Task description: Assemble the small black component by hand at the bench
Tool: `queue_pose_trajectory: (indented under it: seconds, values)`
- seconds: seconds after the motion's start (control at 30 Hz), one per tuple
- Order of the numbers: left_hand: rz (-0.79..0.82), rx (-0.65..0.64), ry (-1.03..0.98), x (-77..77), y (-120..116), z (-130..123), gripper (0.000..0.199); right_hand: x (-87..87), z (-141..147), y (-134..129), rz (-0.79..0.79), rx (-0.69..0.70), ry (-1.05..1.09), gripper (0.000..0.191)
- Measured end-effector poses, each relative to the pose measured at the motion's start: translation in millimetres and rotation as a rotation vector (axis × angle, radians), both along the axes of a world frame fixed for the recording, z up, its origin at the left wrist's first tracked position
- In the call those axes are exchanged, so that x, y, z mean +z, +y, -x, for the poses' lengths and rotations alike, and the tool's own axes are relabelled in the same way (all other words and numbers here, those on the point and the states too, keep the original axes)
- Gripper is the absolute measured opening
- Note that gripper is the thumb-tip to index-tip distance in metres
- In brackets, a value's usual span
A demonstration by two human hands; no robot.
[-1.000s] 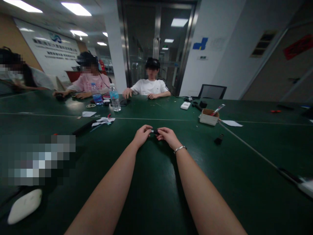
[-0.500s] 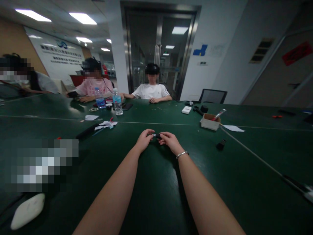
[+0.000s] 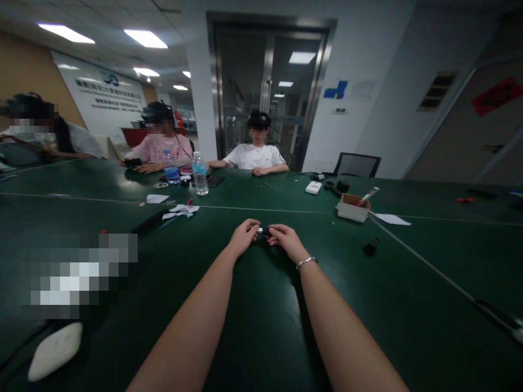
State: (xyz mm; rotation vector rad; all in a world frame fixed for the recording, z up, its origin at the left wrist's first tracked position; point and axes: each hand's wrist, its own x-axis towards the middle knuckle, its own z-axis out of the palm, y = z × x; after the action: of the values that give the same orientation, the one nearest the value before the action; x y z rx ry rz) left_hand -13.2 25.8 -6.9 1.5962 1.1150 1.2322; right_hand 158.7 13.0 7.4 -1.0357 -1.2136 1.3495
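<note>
Above the green table [image 3: 261, 321], both my hands hold a small black stick-like thing [image 3: 266, 231] with a silvery part at its left. My left hand [image 3: 244, 237] pinches the silvery left end with thumb and fingertips. The black right end is gripped between the fingertips of my right hand [image 3: 285, 239], which has a silver bracelet at the wrist. Fingers cover both ends, so the exact kind of thing cannot be told.
A cardboard box [image 3: 353, 209] with a pen stands ahead right, near a small black object [image 3: 371, 247]. Crumpled paper [image 3: 180, 212], water bottles [image 3: 200, 175] and a white rounded object [image 3: 56, 351] are to the left. Several people sit across the table.
The view has tilted slightly, so everything sits a little lower and further right. Both hands keep their hold on the small black thing, and its silvery part shows more clearly.
</note>
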Motion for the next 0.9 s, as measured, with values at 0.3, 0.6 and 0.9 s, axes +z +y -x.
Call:
queue_pose_trajectory:
  seconds: [0.3,0.6,0.9]
  values:
    - [0.021,-0.005,0.005,-0.5,1.6,1.1,0.030,-0.1,-0.1,-0.1,-0.006,-0.007,0.006,0.012]
    - [0.021,0.025,-0.015,3.4,-4.0,-0.3,0.027,-1.3,-1.1,1.3,0.007,-0.009,0.034,0.011]
    - [-0.003,0.027,0.017,0.9,-0.5,1.1,0.027,-1.9,-0.4,2.1,0.006,-0.012,0.032,0.009]
